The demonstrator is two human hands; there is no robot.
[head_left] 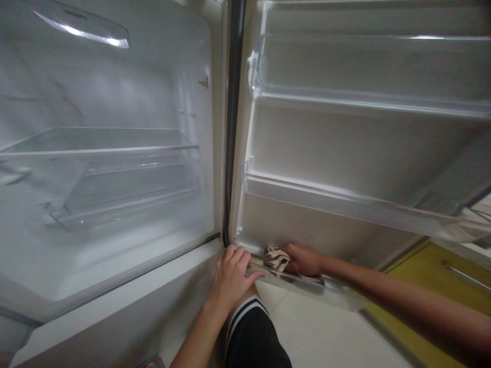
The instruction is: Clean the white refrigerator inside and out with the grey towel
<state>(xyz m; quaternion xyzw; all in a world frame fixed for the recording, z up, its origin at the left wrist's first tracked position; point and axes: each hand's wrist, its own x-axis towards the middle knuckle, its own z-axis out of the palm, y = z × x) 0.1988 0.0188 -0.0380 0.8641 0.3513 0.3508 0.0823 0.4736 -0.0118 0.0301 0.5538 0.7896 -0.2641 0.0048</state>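
Our right hand [305, 259] clutches crumpled, striped beige cloth [276, 258], fingertips hidden, inside clear plastic bin [337, 294]; left hand [233, 268], thumb spread, at its left corner.

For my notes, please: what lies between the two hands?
In the head view: the cloth, held by the right hand, and part of the lowest door bin.

Black shorts [256, 340] end in a white-striped hem [247, 306]

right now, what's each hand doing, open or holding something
Left hand: on the hinge-side end of the clear plastic bottom door bin, thumb spread; grip cannot be told.
Right hand: closed, holding a crumpled beige-and-brown striped cloth.
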